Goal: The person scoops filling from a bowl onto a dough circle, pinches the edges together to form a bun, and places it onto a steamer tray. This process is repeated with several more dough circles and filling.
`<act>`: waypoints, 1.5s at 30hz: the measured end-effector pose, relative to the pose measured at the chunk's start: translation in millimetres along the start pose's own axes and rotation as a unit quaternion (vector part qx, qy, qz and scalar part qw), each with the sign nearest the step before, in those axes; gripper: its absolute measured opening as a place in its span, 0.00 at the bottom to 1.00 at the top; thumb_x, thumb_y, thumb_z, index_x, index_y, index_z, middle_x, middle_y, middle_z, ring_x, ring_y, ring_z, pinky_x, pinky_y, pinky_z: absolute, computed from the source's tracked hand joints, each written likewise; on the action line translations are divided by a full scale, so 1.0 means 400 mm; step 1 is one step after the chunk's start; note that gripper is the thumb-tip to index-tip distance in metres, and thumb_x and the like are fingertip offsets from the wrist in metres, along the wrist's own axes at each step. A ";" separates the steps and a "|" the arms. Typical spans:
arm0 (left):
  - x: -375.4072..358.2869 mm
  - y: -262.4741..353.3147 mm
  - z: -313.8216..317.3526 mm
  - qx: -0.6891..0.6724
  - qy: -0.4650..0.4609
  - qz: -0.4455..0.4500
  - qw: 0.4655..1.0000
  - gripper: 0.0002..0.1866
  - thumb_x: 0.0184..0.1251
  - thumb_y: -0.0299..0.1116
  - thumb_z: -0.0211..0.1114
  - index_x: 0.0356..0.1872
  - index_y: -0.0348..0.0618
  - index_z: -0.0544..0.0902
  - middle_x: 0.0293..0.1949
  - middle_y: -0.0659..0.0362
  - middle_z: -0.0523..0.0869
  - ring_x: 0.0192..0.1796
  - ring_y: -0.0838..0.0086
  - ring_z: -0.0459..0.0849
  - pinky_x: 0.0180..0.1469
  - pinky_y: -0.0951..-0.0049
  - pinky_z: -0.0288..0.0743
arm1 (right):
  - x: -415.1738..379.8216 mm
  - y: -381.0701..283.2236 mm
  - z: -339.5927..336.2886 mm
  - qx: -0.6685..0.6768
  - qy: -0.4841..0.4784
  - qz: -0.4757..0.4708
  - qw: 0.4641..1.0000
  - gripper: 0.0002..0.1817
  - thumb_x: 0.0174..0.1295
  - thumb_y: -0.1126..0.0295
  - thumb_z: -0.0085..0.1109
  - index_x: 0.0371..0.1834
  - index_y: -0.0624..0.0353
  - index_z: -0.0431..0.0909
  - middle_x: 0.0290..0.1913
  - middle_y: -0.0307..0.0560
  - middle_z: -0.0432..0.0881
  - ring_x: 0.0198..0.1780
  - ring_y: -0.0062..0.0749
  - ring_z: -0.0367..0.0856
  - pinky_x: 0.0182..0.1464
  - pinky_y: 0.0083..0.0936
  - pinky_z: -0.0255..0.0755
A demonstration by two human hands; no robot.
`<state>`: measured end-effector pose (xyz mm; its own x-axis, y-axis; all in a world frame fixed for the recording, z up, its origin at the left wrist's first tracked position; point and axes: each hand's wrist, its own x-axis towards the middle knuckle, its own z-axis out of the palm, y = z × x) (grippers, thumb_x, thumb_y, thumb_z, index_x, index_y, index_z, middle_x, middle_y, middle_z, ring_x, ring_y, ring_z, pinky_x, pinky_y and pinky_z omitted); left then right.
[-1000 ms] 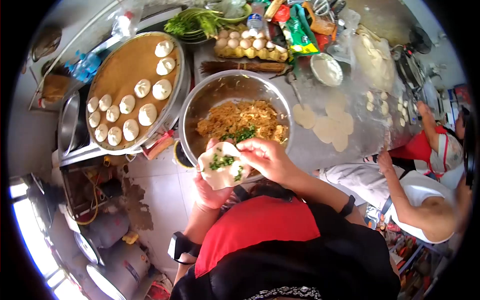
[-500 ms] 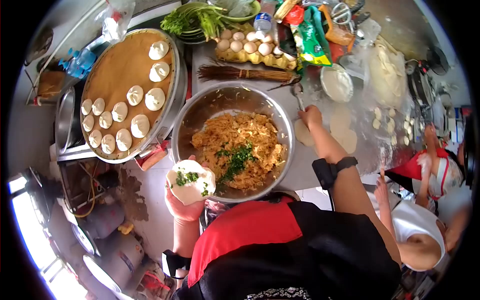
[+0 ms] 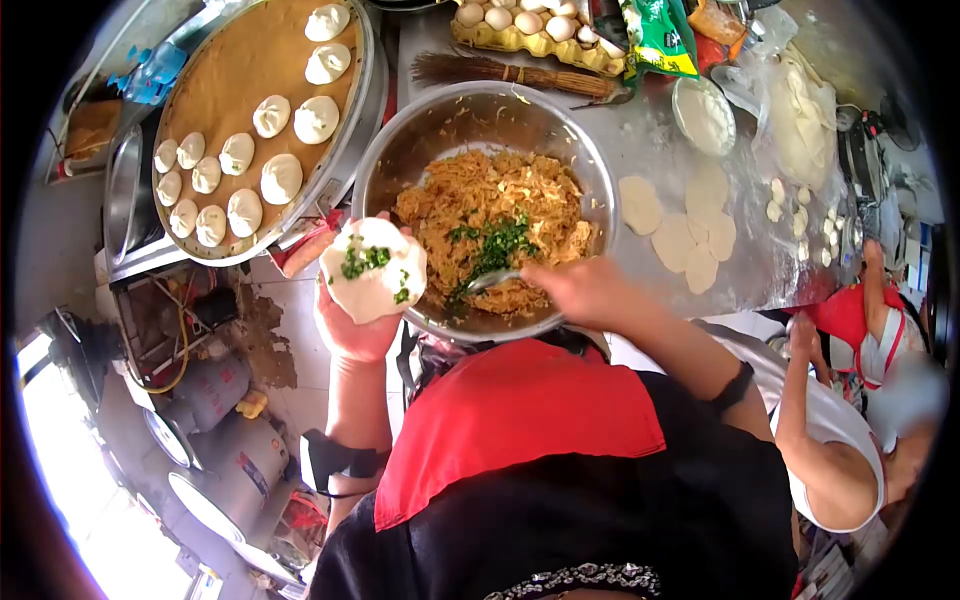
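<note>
The right hand [image 3: 582, 291], gripping the spoon [image 3: 493, 280], has moved from table [image 3: 640, 262] to filling [image 3: 545, 190]; scooping seems under way, though the tip is unclear. The left hand [image 3: 357, 338] cradles the wrapper [image 3: 358, 296].

Left of both grips lie pale floor tiles [image 3: 312, 370] (one patch [image 3: 265, 345] stained brown) and, farther out, a glaring window [image 3: 95, 500].

green bag [image 3: 660, 35], small lettering, unreadable
</note>
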<state>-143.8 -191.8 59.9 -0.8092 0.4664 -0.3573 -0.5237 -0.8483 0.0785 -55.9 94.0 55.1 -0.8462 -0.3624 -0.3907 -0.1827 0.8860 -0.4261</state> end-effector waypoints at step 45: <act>-0.007 0.046 -0.109 0.041 0.092 -0.059 0.993 0.25 0.66 0.50 0.54 0.56 0.43 0.75 0.55 0.53 0.79 0.60 0.55 0.74 0.66 0.50 0.60 | -0.001 -0.085 0.002 0.580 0.019 0.212 0.786 0.19 0.58 0.76 0.51 0.53 0.65 0.75 0.17 0.35 0.69 0.18 0.15 0.65 0.20 0.16 0.55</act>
<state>-139.5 -219.5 22.0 -0.6823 0.5014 -0.5320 -0.6380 -0.7637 0.0984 -49.1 63.7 69.1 -0.7264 -0.0762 -0.6831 0.6808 0.0568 -0.7303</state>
